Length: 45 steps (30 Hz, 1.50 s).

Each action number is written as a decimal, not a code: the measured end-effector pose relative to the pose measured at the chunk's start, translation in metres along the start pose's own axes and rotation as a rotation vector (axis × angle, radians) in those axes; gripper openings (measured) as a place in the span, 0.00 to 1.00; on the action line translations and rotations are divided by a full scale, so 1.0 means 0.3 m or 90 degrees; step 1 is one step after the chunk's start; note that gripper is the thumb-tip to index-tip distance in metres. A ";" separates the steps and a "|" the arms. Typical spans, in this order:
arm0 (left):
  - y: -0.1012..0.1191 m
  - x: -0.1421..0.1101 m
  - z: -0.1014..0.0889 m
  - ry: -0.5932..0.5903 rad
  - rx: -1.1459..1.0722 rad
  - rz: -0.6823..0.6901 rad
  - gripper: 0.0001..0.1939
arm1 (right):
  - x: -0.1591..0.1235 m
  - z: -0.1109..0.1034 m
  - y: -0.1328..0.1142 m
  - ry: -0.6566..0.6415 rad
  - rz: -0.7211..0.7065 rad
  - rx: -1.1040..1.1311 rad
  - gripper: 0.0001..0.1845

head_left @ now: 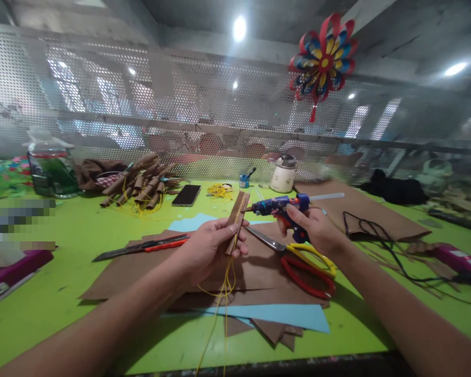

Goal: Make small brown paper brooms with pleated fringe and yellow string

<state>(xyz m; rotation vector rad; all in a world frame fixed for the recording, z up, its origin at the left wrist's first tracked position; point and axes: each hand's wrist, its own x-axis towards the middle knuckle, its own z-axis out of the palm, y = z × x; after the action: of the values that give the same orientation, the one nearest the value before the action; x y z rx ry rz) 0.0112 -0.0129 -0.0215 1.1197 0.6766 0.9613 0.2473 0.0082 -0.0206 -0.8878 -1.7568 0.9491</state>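
My left hand pinches a narrow folded strip of brown paper, held tilted above the table. Yellow string runs along the strip and hangs in loops and loose ends below it. My right hand is wrapped round a dark blue glue gun with a clear glue stick poking out of its back. The gun's nozzle meets the strip near its upper right edge, touching or very close. Under my hands lie brown paper sheets, scissors with red and yellow handles, and a utility knife.
Behind are rolled brown paper pieces, a phone, a yellow string bundle, a small blue jar and a white flask. A black cord and a purple power strip lie at right.
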 end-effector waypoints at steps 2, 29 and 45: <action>-0.007 0.000 -0.001 0.003 0.001 0.002 0.08 | 0.001 -0.003 0.002 0.007 -0.002 0.001 0.25; -0.011 -0.004 0.004 0.008 -0.009 0.002 0.10 | 0.022 -0.008 0.027 0.126 0.001 0.075 0.23; -0.003 -0.004 -0.002 -0.010 0.000 -0.007 0.09 | 0.015 -0.008 0.015 0.128 0.001 0.091 0.23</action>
<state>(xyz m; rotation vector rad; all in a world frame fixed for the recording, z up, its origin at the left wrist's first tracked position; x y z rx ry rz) 0.0105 -0.0138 -0.0226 1.1217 0.6704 0.9420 0.2488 0.0147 -0.0220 -0.8610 -1.4996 0.9396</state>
